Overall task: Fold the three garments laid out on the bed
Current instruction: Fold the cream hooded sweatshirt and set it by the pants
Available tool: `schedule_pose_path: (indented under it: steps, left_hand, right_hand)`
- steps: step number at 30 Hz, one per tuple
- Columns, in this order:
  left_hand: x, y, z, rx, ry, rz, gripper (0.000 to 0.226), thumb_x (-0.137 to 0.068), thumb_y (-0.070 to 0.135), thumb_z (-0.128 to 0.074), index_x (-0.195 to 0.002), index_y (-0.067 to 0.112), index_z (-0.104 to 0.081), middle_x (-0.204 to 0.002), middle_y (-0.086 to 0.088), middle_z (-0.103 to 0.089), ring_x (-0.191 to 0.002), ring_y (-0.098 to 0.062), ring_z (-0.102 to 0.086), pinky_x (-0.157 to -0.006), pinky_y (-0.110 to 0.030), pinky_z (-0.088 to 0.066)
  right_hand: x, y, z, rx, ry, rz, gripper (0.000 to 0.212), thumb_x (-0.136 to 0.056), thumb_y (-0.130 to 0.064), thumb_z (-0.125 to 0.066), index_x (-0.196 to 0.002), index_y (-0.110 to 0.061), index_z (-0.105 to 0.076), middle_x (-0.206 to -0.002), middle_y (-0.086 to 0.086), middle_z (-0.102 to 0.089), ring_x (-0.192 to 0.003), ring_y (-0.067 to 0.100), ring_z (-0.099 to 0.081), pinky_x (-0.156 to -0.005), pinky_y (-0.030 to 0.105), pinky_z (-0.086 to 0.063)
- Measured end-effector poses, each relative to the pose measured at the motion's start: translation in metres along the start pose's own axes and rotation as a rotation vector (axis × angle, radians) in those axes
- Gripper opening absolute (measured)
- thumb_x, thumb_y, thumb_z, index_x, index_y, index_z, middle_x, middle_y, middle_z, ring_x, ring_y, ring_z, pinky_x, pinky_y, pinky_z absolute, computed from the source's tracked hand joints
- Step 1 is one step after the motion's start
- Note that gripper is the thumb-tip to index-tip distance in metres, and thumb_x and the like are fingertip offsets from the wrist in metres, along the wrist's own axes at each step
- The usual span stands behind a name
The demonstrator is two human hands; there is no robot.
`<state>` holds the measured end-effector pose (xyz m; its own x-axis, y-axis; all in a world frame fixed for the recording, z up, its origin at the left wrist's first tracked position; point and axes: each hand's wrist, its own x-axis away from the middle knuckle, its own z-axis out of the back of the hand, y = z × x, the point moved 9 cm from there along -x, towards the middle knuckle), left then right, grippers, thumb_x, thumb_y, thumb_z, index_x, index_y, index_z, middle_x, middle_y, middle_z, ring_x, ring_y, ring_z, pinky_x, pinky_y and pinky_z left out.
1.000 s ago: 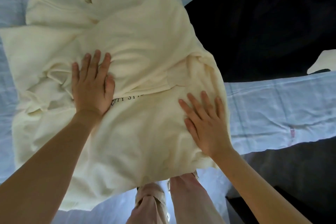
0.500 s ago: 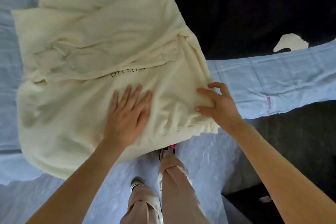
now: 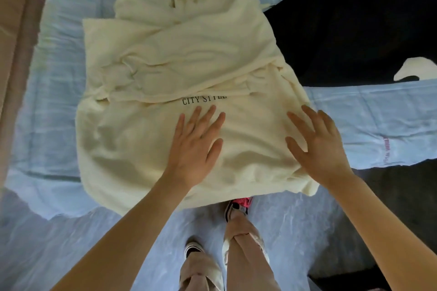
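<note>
the bulky cream fleece hoodie (image 3: 189, 59) lies face up on the pale blue bed sheet (image 3: 59, 82), its near hem hanging a little over the bed's edge by the person's legs. its sleeves are crossed over the chest in a lumpy band just above the black printed lettering (image 3: 204, 99). the left hand (image 3: 194, 149) lies flat on the cloth just under that lettering, fingers straight and spread, gripping nothing. the right hand (image 3: 319, 149) is flat too, splayed over the hoodie's right edge, holding nothing. a black garment (image 3: 343, 30) lies touching the hoodie's right side; i can't pick out a third one for sure.

the risk i see is the sleeve band. it is rucked and thick, and if they fold the bottom up over it now, the bundle will likely come out crooked and spring open. smoothing hard toward the far side could also drag the loose sleeves out of place. with the hem off the edge, a careless tug toward the body might slide the whole thing down. the right edge sits close on the black one, so a lift there could catch both.

compared with half a second ago, the right hand has gone from curled fingers plucking at the right edge to lying flat. the left hand sits in much the same spot, below the print
</note>
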<state>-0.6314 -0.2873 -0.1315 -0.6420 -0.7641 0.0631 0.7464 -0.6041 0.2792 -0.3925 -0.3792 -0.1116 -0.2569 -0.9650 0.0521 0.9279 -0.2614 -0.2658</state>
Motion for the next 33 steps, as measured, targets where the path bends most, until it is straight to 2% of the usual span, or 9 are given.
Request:
schedule_pose_path:
  steps: [5, 10, 13, 16, 19, 26, 29, 31, 33]
  left_hand:
    - [-0.059, -0.042, 0.045, -0.034, 0.146, 0.087, 0.059, -0.100, 0.041, -0.026, -0.156, 0.024, -0.029, -0.164, -0.001, -0.023, -0.151, -0.029, -0.019, -0.123, -0.051, -0.008]
    - [-0.113, -0.096, 0.070, -0.078, 0.220, 0.196, 0.059, -0.099, 0.041, -0.026, -0.154, 0.023, -0.033, -0.162, -0.005, -0.028, -0.150, -0.030, -0.022, -0.121, -0.052, -0.008]
    - [-0.138, -0.130, 0.063, -0.112, 0.205, 0.276, 0.059, -0.099, 0.040, -0.025, -0.154, 0.022, -0.033, -0.161, -0.005, -0.031, -0.149, -0.030, -0.025, -0.121, -0.053, -0.009]
    - [-0.142, -0.163, 0.035, -0.134, 0.116, 0.371, 0.060, -0.099, 0.043, -0.019, -0.156, 0.025, -0.027, -0.163, -0.004, -0.027, -0.150, -0.028, -0.023, -0.122, -0.050, -0.007]
    - [-0.141, -0.170, 0.020, -0.131, 0.124, 0.389, 0.058, -0.100, 0.042, -0.027, -0.156, 0.027, -0.029, -0.162, -0.002, -0.029, -0.148, -0.027, -0.027, -0.122, -0.049, -0.011]
    - [-0.141, -0.166, 0.033, -0.075, 0.131, 0.390, 0.056, -0.100, 0.041, -0.032, -0.154, 0.026, -0.034, -0.161, 0.000, -0.031, -0.148, -0.025, -0.030, -0.121, -0.050, -0.017]
    - [-0.148, -0.170, 0.047, 0.027, 0.132, 0.397, 0.054, -0.097, 0.043, -0.035, -0.145, 0.026, -0.049, -0.151, -0.001, -0.048, -0.136, -0.026, -0.046, -0.115, -0.051, -0.030]
    - [-0.162, -0.181, 0.069, 0.124, 0.198, 0.350, 0.049, -0.095, 0.039, -0.038, -0.135, 0.020, -0.059, -0.136, -0.003, -0.059, -0.121, -0.028, -0.055, -0.106, -0.047, -0.041]
    - [-0.184, -0.203, 0.099, 0.218, 0.318, 0.336, 0.044, -0.094, 0.031, -0.042, -0.129, 0.013, -0.062, -0.125, -0.007, -0.062, -0.112, -0.028, -0.056, -0.099, -0.039, -0.044]
  right_hand:
    - [-0.077, -0.086, -0.006, -0.087, 0.024, 0.218, 0.055, -0.102, -0.026, -0.052, -0.154, -0.020, -0.037, -0.162, 0.008, -0.031, -0.152, 0.033, -0.020, -0.122, 0.053, -0.018]
    - [-0.167, -0.149, -0.006, -0.061, 0.068, 0.367, 0.051, -0.104, -0.032, -0.038, -0.154, -0.019, -0.039, -0.161, 0.006, -0.034, -0.151, 0.032, -0.022, -0.123, 0.052, -0.015]
    - [-0.214, -0.171, -0.015, -0.017, 0.077, 0.432, 0.053, -0.103, -0.037, -0.031, -0.153, -0.023, -0.040, -0.160, 0.005, -0.035, -0.151, 0.032, -0.025, -0.122, 0.053, -0.016]
    - [-0.250, -0.161, -0.048, 0.031, -0.013, 0.389, 0.053, -0.104, -0.038, -0.033, -0.156, -0.031, -0.033, -0.165, 0.000, -0.025, -0.153, 0.030, -0.019, -0.122, 0.054, -0.013]
    - [-0.263, -0.145, -0.079, 0.044, -0.087, 0.351, 0.055, -0.102, -0.043, -0.025, -0.157, -0.035, -0.026, -0.165, -0.001, -0.026, -0.153, 0.028, -0.020, -0.121, 0.054, -0.014]
    - [-0.265, -0.155, -0.067, -0.035, -0.119, 0.350, 0.056, -0.100, -0.041, -0.028, -0.153, -0.027, -0.039, -0.160, 0.004, -0.036, -0.148, 0.031, -0.032, -0.118, 0.057, -0.025]
    - [-0.293, -0.144, -0.045, -0.241, -0.075, 0.372, 0.048, -0.101, -0.031, -0.040, -0.147, -0.020, -0.047, -0.160, 0.000, -0.035, -0.144, 0.019, -0.037, -0.116, 0.041, -0.034]
    - [-0.323, -0.134, -0.030, -0.310, -0.038, 0.347, 0.043, -0.103, -0.025, -0.044, -0.146, -0.022, -0.046, -0.160, -0.003, -0.032, -0.141, 0.007, -0.032, -0.113, 0.030, -0.031]
    - [-0.359, -0.136, -0.015, -0.322, 0.009, 0.359, 0.045, -0.100, -0.012, -0.053, -0.144, -0.017, -0.049, -0.157, 0.003, -0.036, -0.139, 0.012, -0.035, -0.111, 0.024, -0.028]
